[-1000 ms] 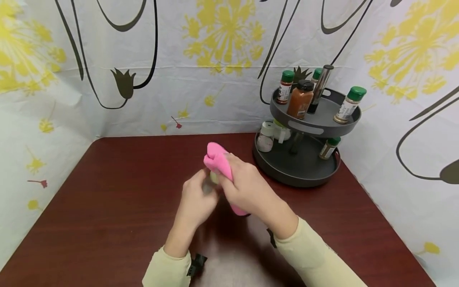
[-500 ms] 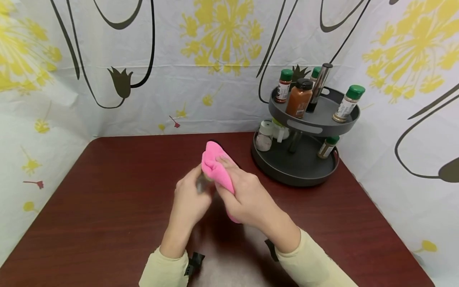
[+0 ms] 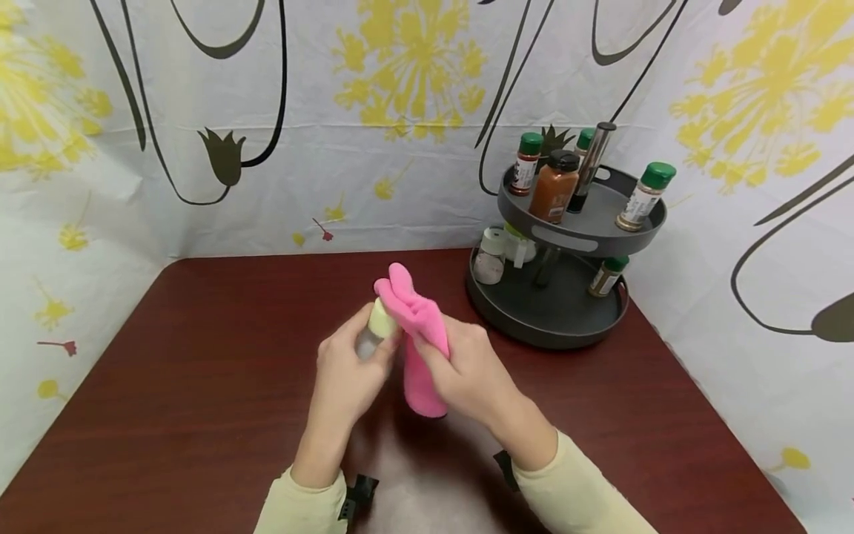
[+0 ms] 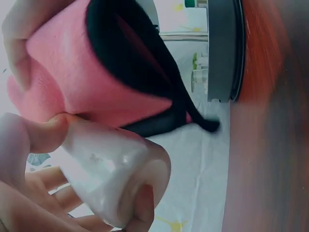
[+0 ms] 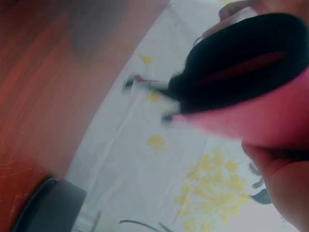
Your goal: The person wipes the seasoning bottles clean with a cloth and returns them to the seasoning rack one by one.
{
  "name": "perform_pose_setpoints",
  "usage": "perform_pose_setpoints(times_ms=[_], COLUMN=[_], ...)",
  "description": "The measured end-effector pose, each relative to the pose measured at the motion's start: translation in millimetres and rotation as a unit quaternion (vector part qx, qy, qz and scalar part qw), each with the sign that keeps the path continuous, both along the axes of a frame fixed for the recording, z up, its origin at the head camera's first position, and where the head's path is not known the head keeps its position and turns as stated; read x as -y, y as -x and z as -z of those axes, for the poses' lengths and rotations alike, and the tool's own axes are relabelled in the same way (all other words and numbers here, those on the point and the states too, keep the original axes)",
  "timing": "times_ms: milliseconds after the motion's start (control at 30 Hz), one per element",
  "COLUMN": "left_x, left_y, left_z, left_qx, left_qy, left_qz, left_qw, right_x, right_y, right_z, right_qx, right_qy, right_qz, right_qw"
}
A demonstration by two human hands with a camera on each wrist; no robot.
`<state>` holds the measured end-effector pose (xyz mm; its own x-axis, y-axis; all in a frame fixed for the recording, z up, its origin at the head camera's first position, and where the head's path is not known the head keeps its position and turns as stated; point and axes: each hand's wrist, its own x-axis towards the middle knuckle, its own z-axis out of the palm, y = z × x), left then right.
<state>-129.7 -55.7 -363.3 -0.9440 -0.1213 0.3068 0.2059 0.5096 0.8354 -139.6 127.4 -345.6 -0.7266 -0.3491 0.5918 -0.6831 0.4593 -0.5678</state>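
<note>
In the head view my left hand [image 3: 343, 374] grips a small jar above the table, and its pale yellow cap [image 3: 382, 320] shows between thumb and fingers. The left wrist view gives the jar's smooth whitish body [image 4: 104, 166], tilted, with a finger against its base. My right hand [image 3: 475, 374] pinches a bunched pink cloth [image 3: 424, 386] with black edging. Part of the cloth touches the jar near its cap, and the rest hangs down beside it. From the right wrist, the cloth's black underside [image 5: 241, 58] covers most of the jar.
A two-tier dark grey turntable rack [image 3: 550, 326] stands at the back right. Its upper tier bears an orange-brown spice bottle [image 3: 555, 189] and several green-capped jars; a white-capped shaker [image 3: 490, 256] stands below. Behind the dark red table [image 3: 200, 386] hangs a patterned white sheet [image 3: 300, 185].
The cloth has slid off the top of the jar to its right, so the yellow cap now shows plainly. More of the cloth hangs down. My left hand has moved slightly left.
</note>
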Motion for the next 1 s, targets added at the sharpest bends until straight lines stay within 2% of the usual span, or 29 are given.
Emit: perform_pose_setpoints(times_ms=[100,167,267,367,433,500,533,600,700,767,833,933,1000], left_x=[-0.2,-1.1,-2.0,-2.2,-1.5,-0.1,0.2,0.8,0.5,-0.6,-2.7,-5.7,-6.9], left_y=[1.5,1.5,0.2,-0.4,-0.9,-1.5,-1.9,-2.4,-2.2,-2.4,-2.8,-3.8,-4.5], left_z=[1.6,2.6,3.5,4.1,3.8,3.0,2.4,1.2,0.1,0.8,1.8,3.6,4.0], left_qx=[-0.008,-0.020,-0.038,-0.046,-0.043,-0.042,-0.038,-0.031,-0.028,-0.043,-0.069,-0.100,-0.098], left_qy=[0.020,0.033,0.042,0.036,0.019,0.013,0.008,0.006,0.022,0.039,0.057,0.060,0.039], left_qz=[0.008,0.015,0.023,0.032,0.029,0.018,0.012,-0.002,-0.003,0.008,0.021,0.034,0.033], left_qw=[0.9997,0.9992,0.9981,0.9978,0.9985,0.9989,0.9992,0.9995,0.9994,0.9983,0.9957,0.9925,0.9939], right_x=[2.2,4.5,8.1,8.9,7.4,5.3,3.9,2.7,3.7,5.6,7.8,10.1,9.1], right_y=[-5.3,-4.1,5.6,17.9,22.8,21.1,18.1,10.4,-0.6,-4.0,-2.3,6.7,12.6], right_z=[-0.4,-3.7,-8.7,-9.3,-5.9,-2.1,-0.2,1.6,0.0,-4.1,-8.3,-13.4,-13.1], right_qx=[-0.067,-0.077,-0.062,-0.014,0.016,0.040,0.038,0.004,-0.083,-0.126,-0.142,-0.102,-0.060], right_qy=[-0.039,-0.059,-0.066,-0.041,-0.016,0.005,0.012,0.003,-0.038,-0.065,-0.078,-0.057,-0.027], right_qz=[-0.006,-0.008,-0.021,-0.028,-0.020,0.000,0.011,0.009,-0.008,-0.016,-0.022,-0.046,-0.048], right_qw=[0.9969,0.9952,0.9957,0.9987,0.9996,0.9992,0.9992,0.9999,0.9958,0.9897,0.9865,0.9920,0.9967])
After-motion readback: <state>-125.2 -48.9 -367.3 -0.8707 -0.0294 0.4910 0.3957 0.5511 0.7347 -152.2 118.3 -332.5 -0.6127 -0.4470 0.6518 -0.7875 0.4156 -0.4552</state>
